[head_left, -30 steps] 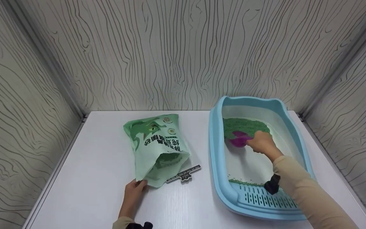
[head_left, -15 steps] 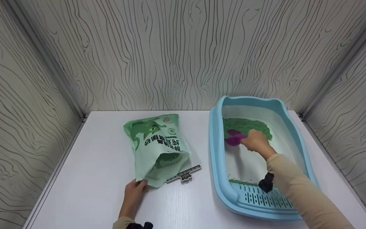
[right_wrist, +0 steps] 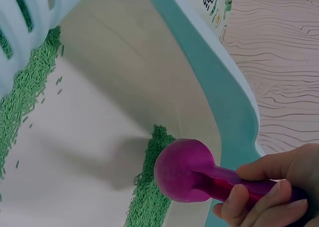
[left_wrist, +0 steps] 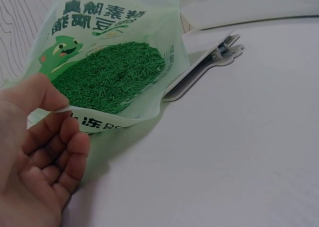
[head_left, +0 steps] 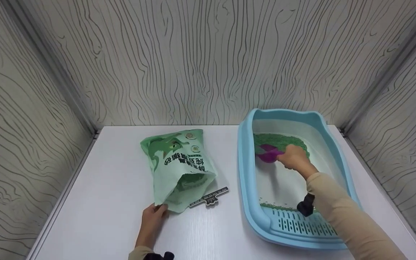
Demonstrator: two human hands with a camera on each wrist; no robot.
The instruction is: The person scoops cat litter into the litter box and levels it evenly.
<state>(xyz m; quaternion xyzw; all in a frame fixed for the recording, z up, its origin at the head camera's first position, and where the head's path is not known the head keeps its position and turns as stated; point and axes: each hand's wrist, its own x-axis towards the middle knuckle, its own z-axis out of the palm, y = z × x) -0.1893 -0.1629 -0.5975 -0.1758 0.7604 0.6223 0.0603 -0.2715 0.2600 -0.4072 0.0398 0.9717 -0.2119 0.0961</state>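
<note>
My left hand (head_left: 153, 217) pinches the lower edge of an opened pale green cat litter bag (head_left: 173, 180) between thumb and forefinger. Green litter pellets (left_wrist: 112, 77) fill the bag's mouth in the left wrist view. Inside the blue-rimmed litter box (head_left: 247, 180), my right hand (head_left: 294, 157) grips the handle of a purple scoop (head_left: 268, 156). The scoop's bowl is over the near edge of the green pellets (head_left: 284, 140) heaped at the far end of the box. From the right wrist camera, the scoop (right_wrist: 183, 171) shows its rounded underside, so its contents are hidden.
A long metal clip (head_left: 209, 198) lies on the white table (head_left: 208, 231) beside the bag's mouth. Slotted grating (head_left: 302, 225) forms the near end of the box, with a thin line of pellets along it. Wood-patterned walls (head_left: 164, 65) stand behind and at both sides.
My right hand moved left with the scoop, then slightly back to the right and away from me, over the pellet heap. The left hand, bag and clip stay where they were.
</note>
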